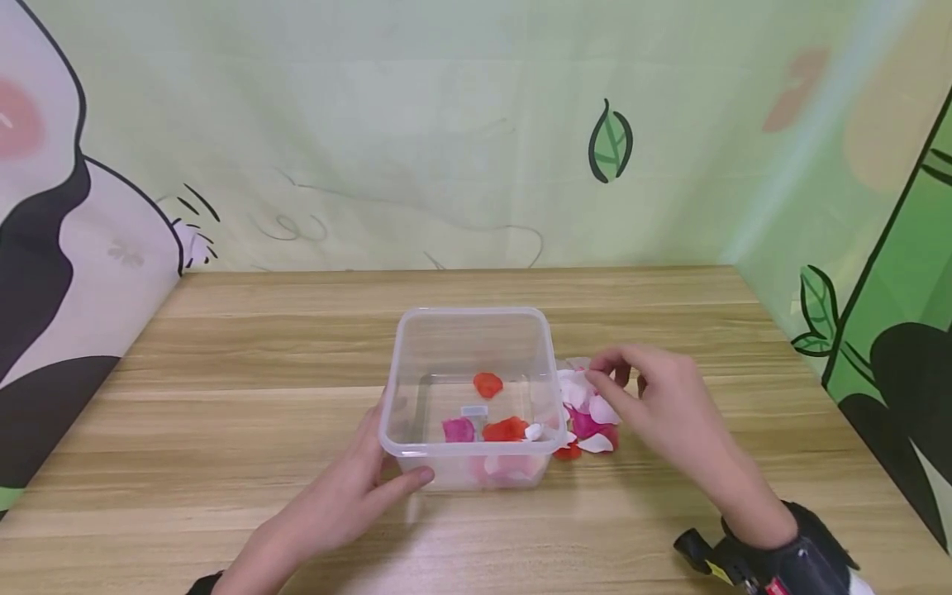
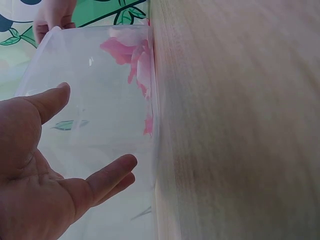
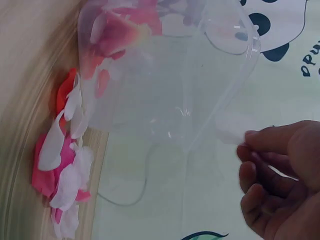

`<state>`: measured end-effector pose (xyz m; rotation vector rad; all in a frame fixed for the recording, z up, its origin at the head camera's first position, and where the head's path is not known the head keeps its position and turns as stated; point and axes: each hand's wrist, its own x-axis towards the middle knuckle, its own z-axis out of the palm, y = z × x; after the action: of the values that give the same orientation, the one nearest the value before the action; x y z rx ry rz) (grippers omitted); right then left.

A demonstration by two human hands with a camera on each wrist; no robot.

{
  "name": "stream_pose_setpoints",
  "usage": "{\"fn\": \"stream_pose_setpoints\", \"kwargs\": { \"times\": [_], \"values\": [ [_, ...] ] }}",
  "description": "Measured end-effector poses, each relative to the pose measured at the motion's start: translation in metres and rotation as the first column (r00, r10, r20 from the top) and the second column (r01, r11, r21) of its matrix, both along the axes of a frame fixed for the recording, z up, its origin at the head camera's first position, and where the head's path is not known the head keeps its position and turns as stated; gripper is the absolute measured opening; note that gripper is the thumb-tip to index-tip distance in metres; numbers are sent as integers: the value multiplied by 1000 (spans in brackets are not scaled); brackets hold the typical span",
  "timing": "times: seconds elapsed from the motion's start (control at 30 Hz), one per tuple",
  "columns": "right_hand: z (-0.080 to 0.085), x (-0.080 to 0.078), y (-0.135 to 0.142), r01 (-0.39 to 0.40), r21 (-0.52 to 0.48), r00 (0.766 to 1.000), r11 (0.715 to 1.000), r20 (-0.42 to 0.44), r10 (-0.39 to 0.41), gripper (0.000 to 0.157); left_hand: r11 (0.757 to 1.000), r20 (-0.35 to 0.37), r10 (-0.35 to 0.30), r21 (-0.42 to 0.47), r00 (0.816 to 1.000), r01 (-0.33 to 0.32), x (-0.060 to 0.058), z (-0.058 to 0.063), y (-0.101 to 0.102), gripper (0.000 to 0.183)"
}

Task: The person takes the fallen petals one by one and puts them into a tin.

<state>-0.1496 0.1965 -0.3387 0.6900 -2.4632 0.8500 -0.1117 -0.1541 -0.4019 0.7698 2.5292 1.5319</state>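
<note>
A clear, square plastic container [image 1: 471,449] stands on the table with red, magenta and pale petals inside. My left hand [image 1: 349,487] rests against its left front corner, thumb by the front wall; in the left wrist view the visible fingers [image 2: 112,177] are fairly straight. On the right, my right hand [image 1: 662,405] is raised over a small pile of artificial-looking petals [image 1: 587,421]. Its thumb and forefinger pinch a thin, whitish petal [image 3: 230,131], faint against the pale backdrop in the right wrist view. White, pink and red petals [image 3: 62,170] lie close beside the container.
The wood-grain table [image 1: 260,347] reaches back to a pale green printed cloth [image 1: 446,149]. More printed cloth rises at both sides. A black strap with a small device [image 1: 781,554] sits on the right wrist.
</note>
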Motion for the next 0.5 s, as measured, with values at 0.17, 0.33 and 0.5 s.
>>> {"fn": "stream_pose_setpoints", "kwargs": {
  "times": [0.17,0.33,0.5],
  "values": [
    [-1,5,-9,-55,-107,988,993,-152,38,23,1000,4,7,-11,1000,-7,0,0,0,106],
    [-1,8,-14,-141,-142,972,980,-206,110,28,1000,4,13,-20,1000,-13,0,0,0,105],
    [-4,9,-18,-237,-155,963,959,-165,212,15,1000,11,15,-21,1000,-15,0,0,0,105]
  ]
}}
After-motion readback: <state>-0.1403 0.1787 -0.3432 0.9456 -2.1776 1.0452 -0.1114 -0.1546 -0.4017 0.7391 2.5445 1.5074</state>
